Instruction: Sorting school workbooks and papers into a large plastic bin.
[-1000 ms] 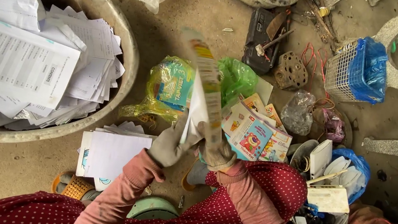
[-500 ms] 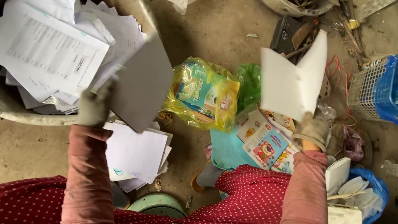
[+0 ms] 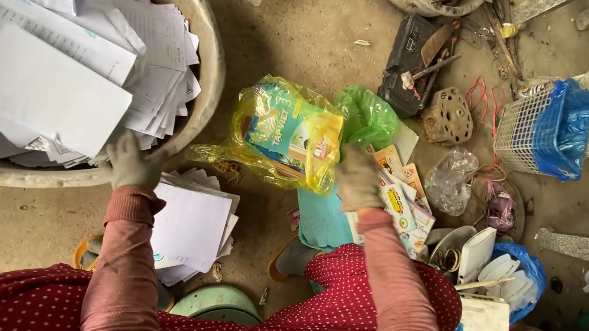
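Concrete, worn and grey, formed the one big round basin at far left, heaped with white sheets too many to count. At its near rim rested the left hand, gloved, fingers curled loosely over the edge just under the heap; whether they pinched a sheet could not be told. Just right of that wrist lay one loose stack of white paper on the dirt floor, and below it one pale green round lid showed beside the red dotted cloth over the person's lap.

Centre frame, one yellow plastic bag held a colourful booklet, with one green bag touching its right side. The gloved right hand sat at the yellow bag's right edge, fingers bent and partly closed against the plastic, over a fan of at least three picture books and one teal sheet.

Further right lay one black case with a hammer across it, one rusted perforated block, one clear crumpled bag, and one white wire basket stuffed with blue plastic. Near the lower right, one blue bag held white scraps.
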